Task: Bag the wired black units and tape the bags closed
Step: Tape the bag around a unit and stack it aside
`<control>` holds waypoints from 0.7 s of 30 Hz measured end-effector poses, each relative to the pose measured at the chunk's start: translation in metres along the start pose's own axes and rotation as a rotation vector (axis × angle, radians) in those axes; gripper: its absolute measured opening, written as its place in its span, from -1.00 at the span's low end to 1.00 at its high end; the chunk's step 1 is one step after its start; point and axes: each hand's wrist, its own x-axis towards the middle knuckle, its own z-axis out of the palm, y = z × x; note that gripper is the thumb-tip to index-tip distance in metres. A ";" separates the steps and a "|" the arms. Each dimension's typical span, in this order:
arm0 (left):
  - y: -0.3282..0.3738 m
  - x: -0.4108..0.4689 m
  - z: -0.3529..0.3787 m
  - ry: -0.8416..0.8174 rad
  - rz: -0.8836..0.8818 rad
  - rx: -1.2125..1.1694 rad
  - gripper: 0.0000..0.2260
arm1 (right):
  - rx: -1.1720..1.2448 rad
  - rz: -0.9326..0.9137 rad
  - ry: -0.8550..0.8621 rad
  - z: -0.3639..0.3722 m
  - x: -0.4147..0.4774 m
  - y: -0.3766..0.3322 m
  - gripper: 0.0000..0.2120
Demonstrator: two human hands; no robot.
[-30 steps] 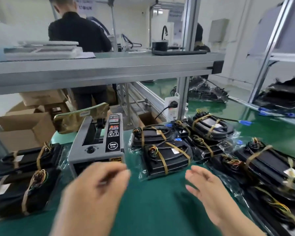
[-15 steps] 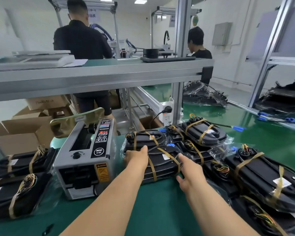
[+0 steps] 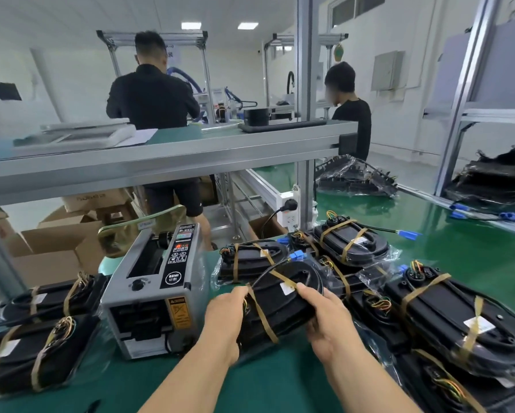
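A wired black unit (image 3: 280, 302) in a clear bag, bound with tan tape strips, is lifted off the green table (image 3: 265, 383) at the centre. My left hand (image 3: 225, 320) grips its left end. My right hand (image 3: 327, 320) holds its right side, fingers curled over the top edge. More bagged black units (image 3: 351, 244) lie behind and to the right (image 3: 452, 311). Two bagged units (image 3: 38, 350) rest at the far left.
A grey tape dispenser machine (image 3: 158, 293) stands just left of my left hand. An aluminium shelf (image 3: 161, 156) spans the bench above. Cardboard boxes (image 3: 59, 245) sit behind left. Two people stand at benches beyond.
My hands reached forward, took hold of the front bagged unit and have lifted it toward me. The camera view tilted upward.
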 end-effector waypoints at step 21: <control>-0.015 -0.212 -0.157 0.182 1.168 0.712 -0.47 | -0.925 -0.316 -0.880 0.015 -0.192 0.010 -0.40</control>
